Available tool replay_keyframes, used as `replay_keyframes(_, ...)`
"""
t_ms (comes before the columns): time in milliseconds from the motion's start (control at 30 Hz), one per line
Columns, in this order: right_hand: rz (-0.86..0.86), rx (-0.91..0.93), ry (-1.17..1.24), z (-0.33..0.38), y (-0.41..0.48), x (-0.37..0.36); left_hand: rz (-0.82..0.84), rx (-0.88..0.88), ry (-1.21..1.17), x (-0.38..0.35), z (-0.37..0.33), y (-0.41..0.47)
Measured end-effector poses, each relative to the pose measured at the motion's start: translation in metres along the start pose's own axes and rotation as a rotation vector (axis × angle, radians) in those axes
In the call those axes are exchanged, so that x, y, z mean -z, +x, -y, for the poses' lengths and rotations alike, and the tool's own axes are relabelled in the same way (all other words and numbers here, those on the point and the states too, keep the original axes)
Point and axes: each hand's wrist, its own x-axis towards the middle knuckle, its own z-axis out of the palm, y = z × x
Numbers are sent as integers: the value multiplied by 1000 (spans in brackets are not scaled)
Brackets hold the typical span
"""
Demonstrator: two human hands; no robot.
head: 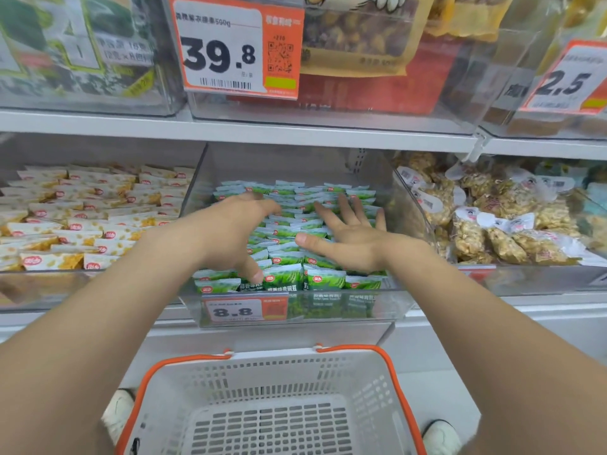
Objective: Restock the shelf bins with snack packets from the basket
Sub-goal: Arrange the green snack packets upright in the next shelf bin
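Since the white perforated plastic basket with orange handles (272,364) below my arms shows only its bare slotted floor, as far as I can see into it, I judge the restocking of this bin nearly done. What seems left is levelling the load. The small green foil snack packets (289,277) fill the clear plastic shelf bin (409,198) from its front edge to its back wall, heaped close to the rim. Both my hands are inside it, on top of the packets. My right hand (351,238) lies flat near the bin's right wall, palm down, fingers straight and spread, thumb stretched toward the middle, gripping nothing. My left hand (226,234) arches over the left half of the bin with its thumb pointing down toward the front edge. Its fingertips are blurred and tucked behind the knuckles, so I cannot tell whether it pinches a packet or only presses on the pile. Most packets seem to lie overlapped in rows like shingles, their long axis running left to right across the bin. Those along the front edge stand with printed faces toward me and red logos uppermost. An orange-and-white price tag (244,310) marked 8.8 sits on the bin's front wall. The neighbouring bin of white-and-yellow packets (82,218) to the left also looks well filled.
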Motion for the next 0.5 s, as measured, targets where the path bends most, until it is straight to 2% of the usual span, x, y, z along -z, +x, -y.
replay_keyframes(200,147,74,-125,4,-15,6,112,55,75,0,-3,-3)
replay_keyframes(500,82,112,-145,-3,0,-10,173,74,62,14,5,-12)
